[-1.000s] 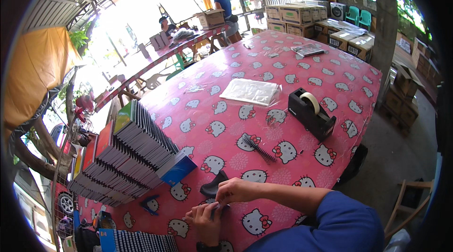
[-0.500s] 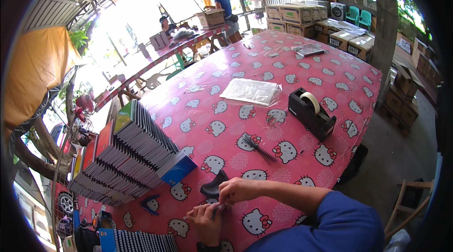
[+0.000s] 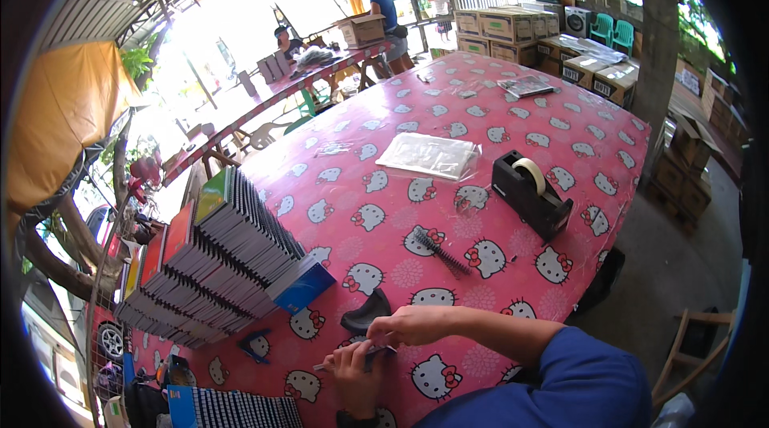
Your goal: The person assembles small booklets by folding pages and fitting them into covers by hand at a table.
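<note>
A: Clock centred on the hands, 12 = top of view. L hand?

B: L hand (image 3: 355,376) was curled over a small flat piece (image 3: 388,350), fingers closed on it. One end stuck out approx. 3, a thin pale end approx. 9. Kind of piece: couldn't tell, mostly covered.

A: R hand?

B: R hand (image 3: 402,325) was bent down over the L fingertips, thumb & fingers bunched tog. Couldn't tell if it pinched the piece; view blocked.

A: Piece pos.?

B: At the L fingers, just under R hand, above the near part of the pink table (image 3: 473,292). Contact w/ table: couldn't tell.

A: Nearby?

B: Black curved thing (image 3: 366,312) at 12, just beyond the hands. Black coil (image 3: 440,252) at 1, lying on table. Tape dispenser (image 3: 521,200), black w/ pale roll, betw. 1 & 2, farther out. White packet (image 3: 426,156) just past 12, well apart from hands.

A: L side?

B: Tall notebook stacks (image 3: 220,268) at 10; blue notebook (image 3: 303,288) against their near end. Small blue & black thing (image 3: 256,345) at 9. Blue-topped coil-bound stack (image 3: 182,408) at 8, cut off by lower edge.

A: Bkgd?

B: Cardboard boxes (image 3: 509,28) at 1, far off. Person in blue top (image 3: 384,10) at 12, by an open box (image 3: 364,30).
</note>
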Demonstrator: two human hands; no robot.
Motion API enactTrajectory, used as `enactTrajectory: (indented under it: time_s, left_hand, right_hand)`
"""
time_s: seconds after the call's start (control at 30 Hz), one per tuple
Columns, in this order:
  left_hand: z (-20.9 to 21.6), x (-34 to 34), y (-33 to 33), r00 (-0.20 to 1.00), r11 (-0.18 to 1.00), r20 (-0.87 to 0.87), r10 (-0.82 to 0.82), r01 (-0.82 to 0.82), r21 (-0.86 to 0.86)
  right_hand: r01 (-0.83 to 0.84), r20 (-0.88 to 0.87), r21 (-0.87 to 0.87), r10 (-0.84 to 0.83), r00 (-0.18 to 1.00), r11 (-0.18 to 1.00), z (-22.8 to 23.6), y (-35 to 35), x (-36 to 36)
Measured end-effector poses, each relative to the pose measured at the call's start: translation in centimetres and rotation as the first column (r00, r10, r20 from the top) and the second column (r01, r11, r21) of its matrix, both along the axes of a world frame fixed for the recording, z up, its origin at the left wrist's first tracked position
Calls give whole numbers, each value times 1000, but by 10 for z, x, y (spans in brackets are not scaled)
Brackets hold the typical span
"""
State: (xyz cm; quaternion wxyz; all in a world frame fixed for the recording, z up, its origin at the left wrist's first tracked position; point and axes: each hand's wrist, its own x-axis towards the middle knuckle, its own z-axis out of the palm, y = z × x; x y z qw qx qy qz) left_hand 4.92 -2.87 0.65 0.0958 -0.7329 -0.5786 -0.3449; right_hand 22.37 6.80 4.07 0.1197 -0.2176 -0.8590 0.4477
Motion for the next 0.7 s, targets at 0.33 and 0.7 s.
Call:
enactTrajectory:
  time_s: [0.33, 0.7]
  left_hand:
    - [7, 5, -6, 990, 995, 126, -55, 64, -72]
    - [4, -9, -1, 967, 974, 172, -189, 207, -96]
  right_hand:
    - [-65, 192, -329, 134, 972, 942, 21, 10, 2]
    - [-155, 355, 427, -8, 935, 891, -30, 60, -46]
